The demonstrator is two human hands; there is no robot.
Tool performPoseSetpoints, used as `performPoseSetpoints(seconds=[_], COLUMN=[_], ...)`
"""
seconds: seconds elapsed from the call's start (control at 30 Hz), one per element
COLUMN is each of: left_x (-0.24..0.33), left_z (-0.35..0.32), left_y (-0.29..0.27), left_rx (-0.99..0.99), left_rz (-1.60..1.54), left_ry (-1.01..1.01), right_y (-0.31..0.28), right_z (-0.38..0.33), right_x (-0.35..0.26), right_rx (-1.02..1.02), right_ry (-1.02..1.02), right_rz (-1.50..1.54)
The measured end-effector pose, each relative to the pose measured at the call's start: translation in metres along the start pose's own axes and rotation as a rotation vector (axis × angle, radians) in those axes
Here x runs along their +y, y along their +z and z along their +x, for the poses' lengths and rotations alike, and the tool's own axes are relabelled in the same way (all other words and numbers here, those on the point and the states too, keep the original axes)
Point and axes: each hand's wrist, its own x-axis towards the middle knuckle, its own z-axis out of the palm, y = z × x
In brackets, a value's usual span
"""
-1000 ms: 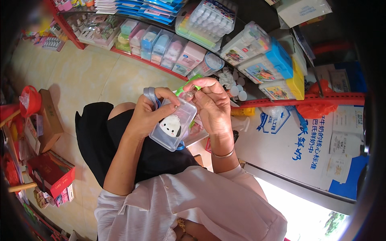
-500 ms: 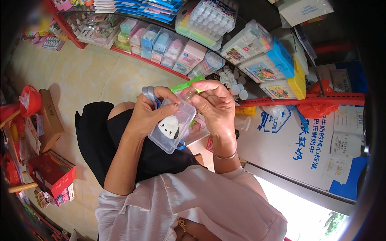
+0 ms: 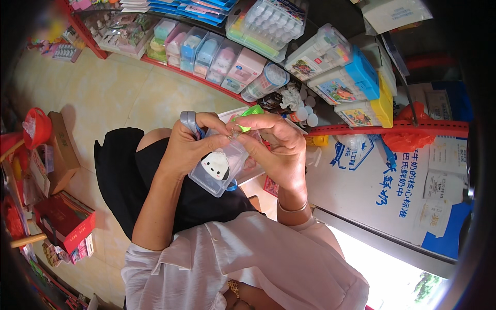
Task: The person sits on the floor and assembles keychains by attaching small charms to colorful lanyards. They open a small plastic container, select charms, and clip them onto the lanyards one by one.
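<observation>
Over the lap, between two bare hands, a clear plastic case [image 3: 233,161] hangs at a tilt, with a white dog-like face [image 3: 215,164] on its front. The left hand [image 3: 190,143] pinches the case near its upper edge between thumb and forefinger, and a silver-grey strap [image 3: 189,120] loops around its fingers. The right hand [image 3: 283,148] has thumb and forefinger pressed together on a thin metal ring [image 3: 237,128] at the top of the case – its other fingers curl loosely – and the fingertips of both hands nearly meet there. Just beyond the right forefinger shows a bright green piece [image 3: 251,114] (I cannot tell whether it joins the ring). A blue loop [image 3: 232,187] peeks out below the case.

A bracelet [image 3: 293,208] circles the right wrist. Black cloth [image 3: 170,204] covers the lap, under a pale shirt [image 3: 217,250]. Beyond the hands, a row of small boxes [image 3: 206,56] stands along a shelf, with a clear tub [image 3: 272,78] at its right end. Farther right, carrying cases [image 3: 343,85] with blue and yellow parts lean side by side. On the left are a red basket [image 3: 37,127], a cardboard box [image 3: 64,155] and a red box [image 3: 66,222] – all well apart from the hands.
</observation>
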Motion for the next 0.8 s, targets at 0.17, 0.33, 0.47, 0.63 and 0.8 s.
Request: performPoseSetpoints(seconds=[0.17,0.33,0.47,0.63,0.8], left_x=[0.0,0.0,-0.002,-0.001,0.003], left_z=[0.0,0.0,0.001,0.001,0.002], left_y=[-0.002,-0.002,0.0,-0.001,0.002], left_rx=[-0.004,0.037,0.088,0.101,0.115], left_rz=[0.007,-0.003,0.097,0.106,0.123], left_ry=[0.002,-0.029,0.009,-0.031,-0.059], right_y=[0.002,0.001,0.002,0.003,0.007], right_z=[0.002,0.005,0.007,0.008,0.007], right_x=[0.003,0.002,0.007,0.013,0.018], right_rx=[0.016,-0.021,-0.031,-0.057,0.001], right_ry=[-0.117,-0.175,-0.153,-0.094,-0.023], right_rz=[-0.116,-0.242,-0.239,-0.173,-0.12])
